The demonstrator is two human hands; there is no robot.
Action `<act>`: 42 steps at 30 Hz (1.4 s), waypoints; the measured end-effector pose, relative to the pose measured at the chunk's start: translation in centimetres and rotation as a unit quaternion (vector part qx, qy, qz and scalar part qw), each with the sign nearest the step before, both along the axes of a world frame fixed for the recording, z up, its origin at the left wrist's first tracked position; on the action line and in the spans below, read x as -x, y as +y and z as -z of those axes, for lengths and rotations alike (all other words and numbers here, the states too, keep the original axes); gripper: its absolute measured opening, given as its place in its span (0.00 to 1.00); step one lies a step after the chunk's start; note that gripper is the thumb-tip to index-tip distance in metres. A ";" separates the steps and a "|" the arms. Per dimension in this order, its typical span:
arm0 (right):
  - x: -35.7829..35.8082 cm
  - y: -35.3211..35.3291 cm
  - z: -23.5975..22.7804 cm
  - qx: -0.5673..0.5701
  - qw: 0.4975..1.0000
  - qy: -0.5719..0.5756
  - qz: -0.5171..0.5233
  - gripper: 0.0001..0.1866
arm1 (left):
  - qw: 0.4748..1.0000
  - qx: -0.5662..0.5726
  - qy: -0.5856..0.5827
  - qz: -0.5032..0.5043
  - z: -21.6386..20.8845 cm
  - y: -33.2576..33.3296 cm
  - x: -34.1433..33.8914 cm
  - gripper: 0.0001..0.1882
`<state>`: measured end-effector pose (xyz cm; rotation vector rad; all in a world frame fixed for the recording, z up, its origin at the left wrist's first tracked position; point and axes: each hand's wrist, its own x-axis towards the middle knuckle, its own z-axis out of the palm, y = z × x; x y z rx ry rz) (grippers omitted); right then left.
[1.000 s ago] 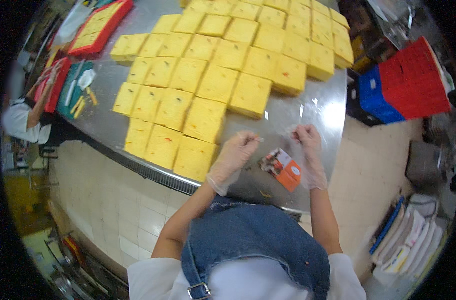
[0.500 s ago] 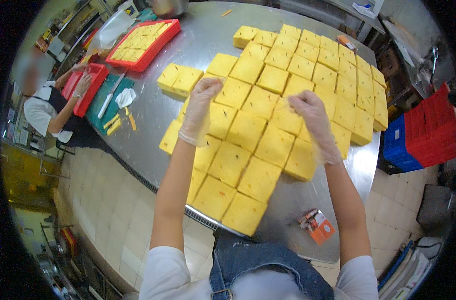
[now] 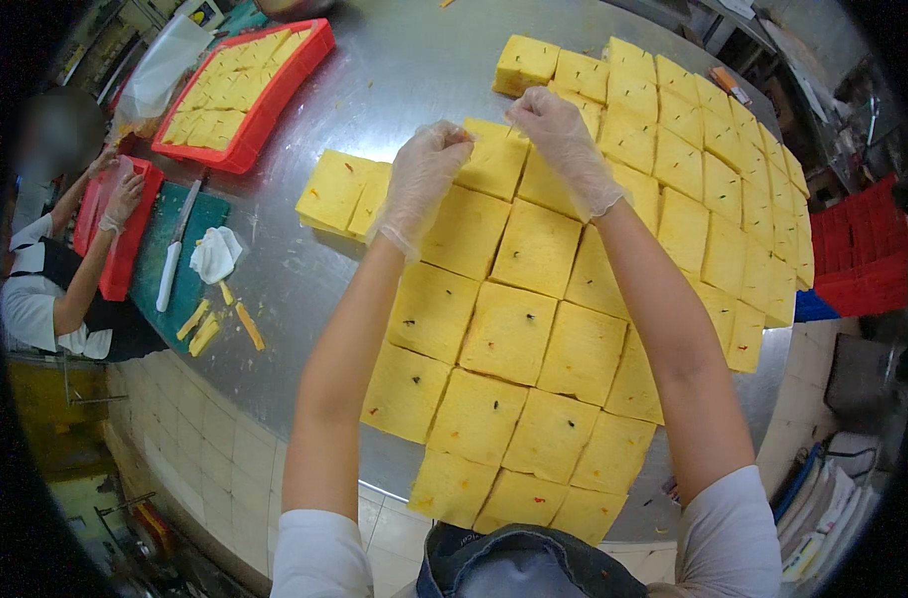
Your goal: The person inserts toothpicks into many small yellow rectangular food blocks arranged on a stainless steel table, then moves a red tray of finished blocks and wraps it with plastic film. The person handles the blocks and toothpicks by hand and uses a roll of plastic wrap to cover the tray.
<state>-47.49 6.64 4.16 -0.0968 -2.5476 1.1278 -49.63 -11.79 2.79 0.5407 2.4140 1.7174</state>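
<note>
Rows of square yellow slabs [image 3: 536, 247], like layered sponge cake or bread, cover much of the metal table; many bear small dark or red bits on top. My left hand [image 3: 429, 177], in a clear glove, is closed in a pinch above the slabs at the far left of the rows. Also gloved, my right hand [image 3: 557, 130] pinches just to the right and farther out, over the far rows. Whatever lies between the fingertips of either hand is too small to make out. A separate pair of slabs [image 3: 336, 189] stands left of my left hand.
At the far left, a red tray [image 3: 237, 151] holds more yellow slabs. Near it, a co-worker handles another red tray [image 3: 118, 274]. A knife [image 3: 174, 254], white cloth [image 3: 215, 256] and yellow trimmings [image 3: 248, 325] lie around a green board [image 3: 208, 207]. Red crates [image 3: 858, 249] stand right.
My view has shifted forward over the table. Both hands have moved farther out and closer together, my right hand going leftward to the far slabs. The orange packet at the front right is now mostly hidden.
</note>
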 end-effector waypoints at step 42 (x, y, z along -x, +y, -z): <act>-37.1 8.8 -6.7 -0.021 0.995 -0.044 -0.090 0.21 | 0.967 0.051 0.196 0.156 -7.5 4.1 -14.4 0.13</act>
